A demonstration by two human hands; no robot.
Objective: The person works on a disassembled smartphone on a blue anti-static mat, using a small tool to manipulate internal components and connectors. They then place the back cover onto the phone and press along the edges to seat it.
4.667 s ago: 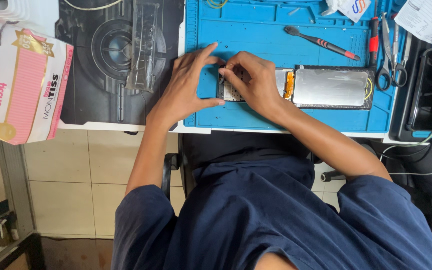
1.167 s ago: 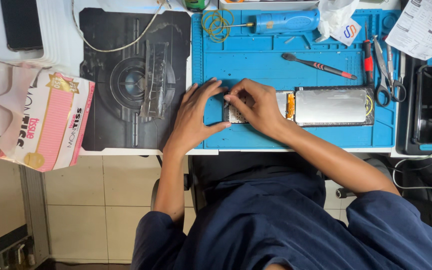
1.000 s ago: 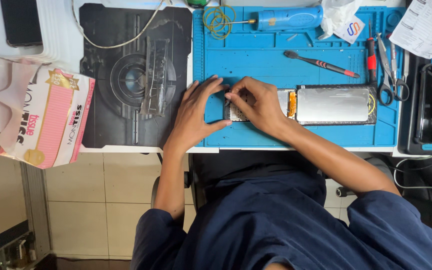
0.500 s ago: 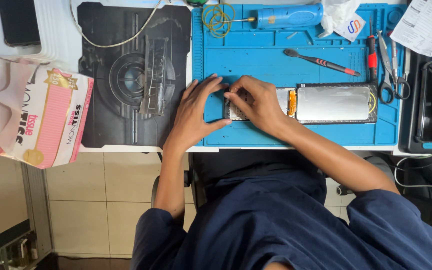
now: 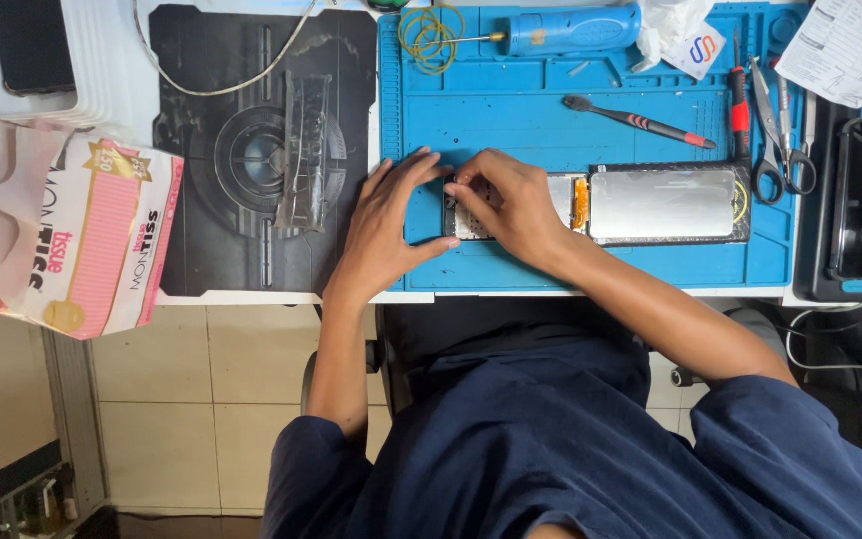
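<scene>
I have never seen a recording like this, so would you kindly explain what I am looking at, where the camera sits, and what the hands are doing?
There is no machine here: a person in a dark blue shirt works with two bare hands. The single picture comes from a camera worn on the person's head, looking straight down.

On the desk lies a blue rubber work mat, and beside it a black mat. On the blue mat rests an opened flat silver device with a shiny metal panel. The left hand and the right hand both press on the device's uncovered end; whether they grip anything small there is hidden by the fingers.

Nearby lie a black-and-red handled tool, a blue cylindrical power tool, yellow rubber bands, scissors and a pink tissue pack.
</scene>
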